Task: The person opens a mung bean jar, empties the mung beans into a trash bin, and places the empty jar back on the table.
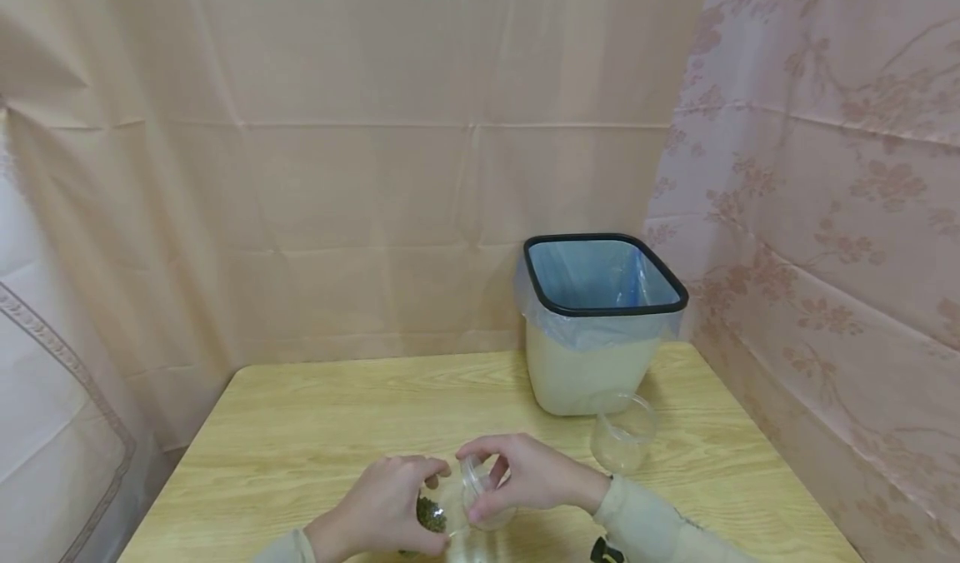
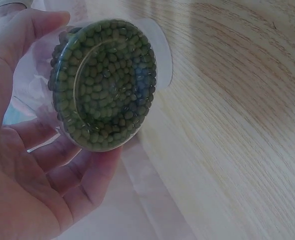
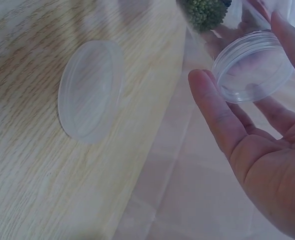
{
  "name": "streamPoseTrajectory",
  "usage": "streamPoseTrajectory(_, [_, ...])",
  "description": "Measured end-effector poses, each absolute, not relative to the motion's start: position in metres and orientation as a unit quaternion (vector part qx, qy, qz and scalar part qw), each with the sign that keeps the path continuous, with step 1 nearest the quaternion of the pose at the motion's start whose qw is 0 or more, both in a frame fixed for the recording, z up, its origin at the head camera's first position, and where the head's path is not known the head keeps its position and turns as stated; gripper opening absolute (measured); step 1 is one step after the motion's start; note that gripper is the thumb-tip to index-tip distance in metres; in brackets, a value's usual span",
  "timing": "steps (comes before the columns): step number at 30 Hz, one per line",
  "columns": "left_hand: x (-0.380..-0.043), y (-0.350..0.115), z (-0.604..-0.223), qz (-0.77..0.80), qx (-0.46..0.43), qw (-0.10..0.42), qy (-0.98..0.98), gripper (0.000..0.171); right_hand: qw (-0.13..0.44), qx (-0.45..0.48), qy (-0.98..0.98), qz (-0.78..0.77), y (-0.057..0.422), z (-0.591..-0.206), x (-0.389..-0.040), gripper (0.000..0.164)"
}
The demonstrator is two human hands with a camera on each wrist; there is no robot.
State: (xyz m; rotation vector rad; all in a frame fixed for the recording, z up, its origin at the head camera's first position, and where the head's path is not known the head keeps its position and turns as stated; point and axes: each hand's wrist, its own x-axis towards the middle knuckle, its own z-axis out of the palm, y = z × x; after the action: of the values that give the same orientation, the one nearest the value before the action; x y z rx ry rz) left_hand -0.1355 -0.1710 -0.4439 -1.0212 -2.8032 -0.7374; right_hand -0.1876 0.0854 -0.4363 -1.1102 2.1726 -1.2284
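Note:
My left hand grips a clear plastic jar of green mung beans, its fingers and thumb spread round the side. The jar is tilted, with the beans lying at its base. At the other end my right hand holds the clear threaded rim between thumb and fingers. A translucent round lid lies on the table beneath the hands.
A second clear plastic container stands right of my right hand. Behind it is a cream bin with a black rim and a bag liner. Curtains hang behind and beside the wooden table.

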Motion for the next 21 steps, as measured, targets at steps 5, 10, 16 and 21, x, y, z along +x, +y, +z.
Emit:
streamPoseTrajectory(5, [-0.1351, -0.1717, -0.4421, -0.238, -0.333, 0.036, -0.911, 0.063, 0.208, -0.399, 0.772, -0.448, 0.0851, -0.4386, -0.1878, 0.060])
streamPoseTrajectory(10, [-0.1348, -0.1725, -0.4424, -0.240, -0.332, 0.031, -0.912, 0.063, 0.209, -0.408, 0.763, -0.456, 0.0843, -0.4421, -0.1891, 0.060])
streamPoseTrajectory(16, [-0.1352, -0.1728, -0.4446, -0.243, -0.332, 0.026, -0.911, 0.063, 0.209, -0.414, 0.758, -0.458, 0.0832, -0.4428, -0.1887, 0.060])
streamPoseTrajectory(21, [-0.1353, -0.1722, -0.4442, -0.243, -0.331, 0.022, -0.911, 0.063, 0.216, -0.410, 0.752, -0.469, 0.0835, -0.4449, -0.1879, 0.061])
